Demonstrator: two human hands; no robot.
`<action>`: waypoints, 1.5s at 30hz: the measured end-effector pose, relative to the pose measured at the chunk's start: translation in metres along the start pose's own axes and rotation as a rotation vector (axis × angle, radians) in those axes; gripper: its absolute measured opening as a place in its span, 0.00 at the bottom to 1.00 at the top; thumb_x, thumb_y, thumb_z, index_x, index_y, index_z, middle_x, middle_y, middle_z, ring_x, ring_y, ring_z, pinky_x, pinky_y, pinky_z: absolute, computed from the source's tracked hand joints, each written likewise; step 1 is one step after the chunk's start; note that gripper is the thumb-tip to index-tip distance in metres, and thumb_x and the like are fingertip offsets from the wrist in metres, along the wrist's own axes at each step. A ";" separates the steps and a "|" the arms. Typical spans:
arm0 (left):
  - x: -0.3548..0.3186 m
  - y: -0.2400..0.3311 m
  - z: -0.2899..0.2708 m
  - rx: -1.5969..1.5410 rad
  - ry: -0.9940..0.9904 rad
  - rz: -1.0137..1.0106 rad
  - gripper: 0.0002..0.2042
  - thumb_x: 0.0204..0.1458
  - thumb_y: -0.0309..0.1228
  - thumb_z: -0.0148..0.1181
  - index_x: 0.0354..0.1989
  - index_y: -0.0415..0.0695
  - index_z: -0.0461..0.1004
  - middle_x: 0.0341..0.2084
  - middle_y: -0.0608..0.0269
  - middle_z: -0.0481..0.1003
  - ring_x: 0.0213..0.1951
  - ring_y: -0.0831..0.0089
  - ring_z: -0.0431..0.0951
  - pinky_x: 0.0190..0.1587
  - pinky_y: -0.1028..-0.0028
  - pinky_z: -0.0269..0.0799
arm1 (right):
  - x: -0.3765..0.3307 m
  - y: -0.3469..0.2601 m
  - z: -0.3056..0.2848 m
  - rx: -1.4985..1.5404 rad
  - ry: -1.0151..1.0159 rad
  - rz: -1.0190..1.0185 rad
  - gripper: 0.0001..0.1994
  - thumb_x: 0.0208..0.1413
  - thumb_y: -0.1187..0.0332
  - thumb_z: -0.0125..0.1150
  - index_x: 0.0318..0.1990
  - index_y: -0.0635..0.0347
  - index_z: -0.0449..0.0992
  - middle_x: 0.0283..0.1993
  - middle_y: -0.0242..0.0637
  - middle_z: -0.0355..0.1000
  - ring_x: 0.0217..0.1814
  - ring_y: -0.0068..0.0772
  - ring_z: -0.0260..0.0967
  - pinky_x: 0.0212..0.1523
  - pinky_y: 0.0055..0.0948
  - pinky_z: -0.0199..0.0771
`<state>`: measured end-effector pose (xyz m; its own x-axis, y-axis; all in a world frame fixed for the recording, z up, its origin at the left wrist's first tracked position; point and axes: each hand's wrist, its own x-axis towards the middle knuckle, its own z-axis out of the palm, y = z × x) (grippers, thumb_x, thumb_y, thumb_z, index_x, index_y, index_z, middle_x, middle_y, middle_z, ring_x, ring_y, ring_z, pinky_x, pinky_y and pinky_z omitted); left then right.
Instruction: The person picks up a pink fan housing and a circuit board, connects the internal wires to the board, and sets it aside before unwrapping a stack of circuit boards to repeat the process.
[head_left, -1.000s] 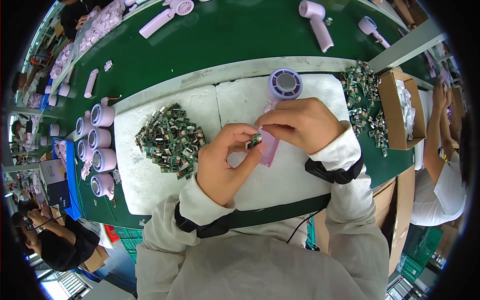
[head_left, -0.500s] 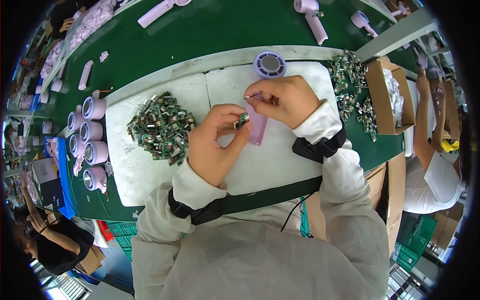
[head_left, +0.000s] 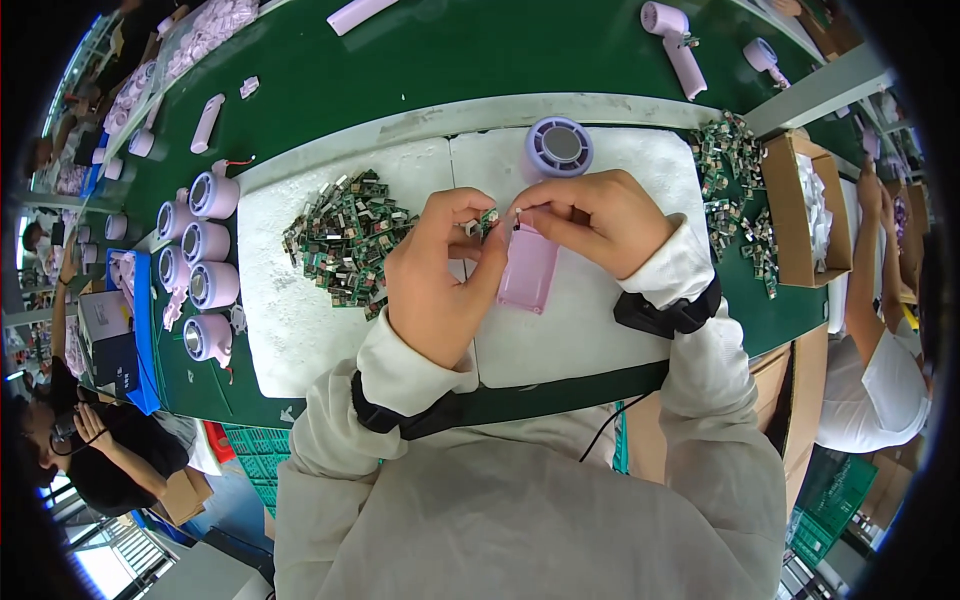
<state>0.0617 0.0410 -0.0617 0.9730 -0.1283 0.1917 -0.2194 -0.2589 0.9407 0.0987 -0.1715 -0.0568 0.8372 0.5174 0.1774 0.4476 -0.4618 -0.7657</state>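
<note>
My left hand (head_left: 437, 275) pinches a small green circuit board (head_left: 489, 217) between thumb and fingers. Close to it, my right hand (head_left: 607, 224) is closed on a tiny white connector (head_left: 517, 212), with a short dark lead showing below the fingertips. Beneath both hands a pink translucent handle shell (head_left: 528, 275) lies on the white foam board (head_left: 575, 340). Beyond my right fingers rests a round lilac fan head (head_left: 559, 147); my hand hides whether it joins the shell. Left of my left hand lies a heap of circuit boards (head_left: 350, 240).
Several lilac fan heads (head_left: 210, 285) stand at the left beside a blue bin (head_left: 146, 330). More circuit boards (head_left: 735, 160) lie at the right, next to a cardboard box (head_left: 790, 215) of white pieces. Loose fan parts (head_left: 678, 55) are on the green table beyond the pale rail (head_left: 400, 128).
My two hands have come closer together, bringing the connector beside the circuit board. The whole scene has shifted rightward in view, and more of the pink shell shows.
</note>
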 end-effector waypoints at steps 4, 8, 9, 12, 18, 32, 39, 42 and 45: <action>0.000 -0.006 0.002 0.119 -0.026 0.091 0.17 0.51 0.20 0.67 0.48 0.41 0.70 0.36 0.52 0.80 0.28 0.68 0.83 0.31 0.73 0.79 | 0.000 0.004 0.004 0.002 0.052 -0.021 0.11 0.58 0.74 0.61 0.48 0.58 0.81 0.21 0.37 0.71 0.20 0.31 0.68 0.24 0.29 0.65; 0.002 -0.007 0.005 0.164 -0.060 0.095 0.17 0.50 0.21 0.68 0.48 0.41 0.70 0.37 0.52 0.80 0.27 0.66 0.83 0.31 0.72 0.79 | 0.000 0.005 0.007 -0.023 0.067 -0.052 0.13 0.57 0.75 0.61 0.50 0.57 0.80 0.21 0.38 0.71 0.19 0.33 0.68 0.24 0.30 0.65; 0.002 -0.006 0.006 0.186 -0.053 0.097 0.17 0.50 0.21 0.68 0.47 0.41 0.70 0.37 0.51 0.80 0.27 0.65 0.83 0.30 0.71 0.78 | 0.000 0.004 0.006 -0.018 0.071 -0.039 0.13 0.57 0.75 0.60 0.50 0.58 0.80 0.21 0.39 0.70 0.19 0.33 0.67 0.24 0.31 0.65; 0.004 -0.005 0.008 0.215 -0.046 0.101 0.17 0.50 0.22 0.68 0.47 0.41 0.70 0.36 0.51 0.79 0.26 0.65 0.82 0.30 0.71 0.78 | 0.000 0.002 0.006 -0.004 0.083 -0.021 0.15 0.57 0.75 0.59 0.51 0.58 0.79 0.20 0.40 0.70 0.19 0.34 0.67 0.24 0.32 0.65; 0.010 0.001 0.012 0.320 -0.086 0.169 0.15 0.51 0.23 0.67 0.46 0.39 0.69 0.35 0.50 0.78 0.24 0.62 0.81 0.28 0.68 0.76 | -0.001 0.004 0.008 -0.027 0.099 -0.035 0.17 0.56 0.75 0.59 0.53 0.60 0.78 0.20 0.43 0.70 0.20 0.39 0.69 0.25 0.34 0.66; 0.016 0.003 0.013 1.074 -0.166 0.411 0.10 0.53 0.34 0.64 0.35 0.42 0.73 0.26 0.58 0.75 0.23 0.58 0.81 0.25 0.64 0.77 | -0.007 -0.001 0.013 -0.193 0.168 0.021 0.14 0.56 0.67 0.61 0.50 0.51 0.78 0.29 0.44 0.79 0.30 0.50 0.77 0.33 0.43 0.77; 0.022 0.012 0.014 1.110 -0.199 0.411 0.09 0.53 0.33 0.64 0.35 0.43 0.73 0.24 0.58 0.76 0.23 0.58 0.81 0.25 0.64 0.77 | -0.006 -0.005 0.015 -0.223 0.196 0.094 0.10 0.56 0.65 0.61 0.45 0.48 0.80 0.29 0.42 0.79 0.29 0.49 0.76 0.33 0.43 0.76; 0.023 0.013 0.010 1.000 -0.216 0.362 0.09 0.54 0.33 0.64 0.36 0.41 0.75 0.22 0.53 0.76 0.23 0.55 0.80 0.25 0.62 0.75 | -0.009 -0.005 0.012 -0.201 0.181 0.104 0.10 0.56 0.63 0.62 0.44 0.48 0.81 0.28 0.41 0.79 0.29 0.49 0.77 0.34 0.43 0.76; 0.027 0.017 -0.004 0.791 -0.292 0.258 0.09 0.58 0.33 0.61 0.36 0.40 0.75 0.20 0.50 0.76 0.23 0.53 0.79 0.25 0.60 0.73 | -0.009 -0.006 0.008 -0.202 0.180 0.092 0.10 0.55 0.61 0.63 0.43 0.48 0.82 0.28 0.40 0.79 0.30 0.48 0.77 0.35 0.43 0.76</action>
<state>0.0846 0.0371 -0.0391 0.8532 -0.4858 0.1901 -0.5198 -0.7611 0.3879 0.0858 -0.1679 -0.0592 0.9114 0.3388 0.2335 0.4057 -0.6444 -0.6482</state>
